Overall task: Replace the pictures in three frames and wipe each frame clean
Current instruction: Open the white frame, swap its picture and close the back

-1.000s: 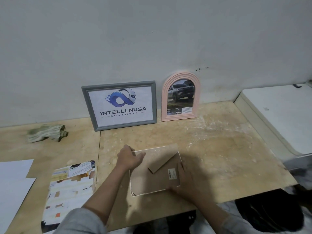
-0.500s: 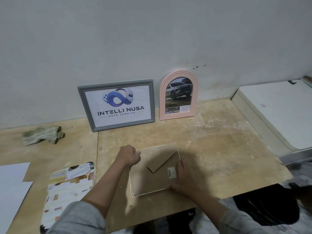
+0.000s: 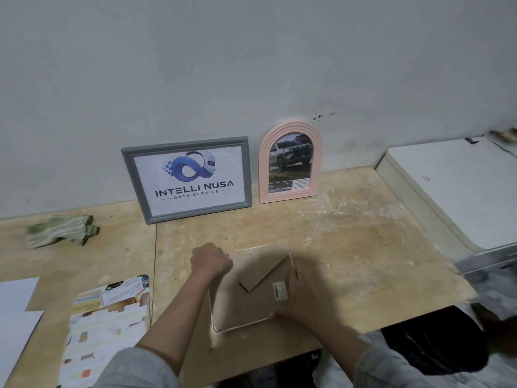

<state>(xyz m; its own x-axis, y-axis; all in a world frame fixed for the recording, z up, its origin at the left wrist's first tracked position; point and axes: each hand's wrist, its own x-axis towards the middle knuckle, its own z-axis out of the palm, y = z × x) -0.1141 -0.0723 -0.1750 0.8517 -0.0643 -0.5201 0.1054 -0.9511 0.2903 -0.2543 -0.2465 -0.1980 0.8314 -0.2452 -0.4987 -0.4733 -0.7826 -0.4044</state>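
Observation:
A white-edged frame lies face down near the table's front edge, its brown cardboard back and folded stand showing. My left hand is curled at the frame's upper left corner. My right hand grips the frame's right edge and lower right corner. A grey frame with a blue logo print leans against the wall behind. Beside it on the right stands a pink arched frame holding a car picture. A green striped cloth lies crumpled at the far left.
Printed pictures lie at the front left beside white paper sheets. A white folding table adjoins the wooden table on the right. A dark bag sits below the front right edge.
My left hand has closed into a fist at the frame's upper left corner. The view shifted slightly; the frame lies in the same place.

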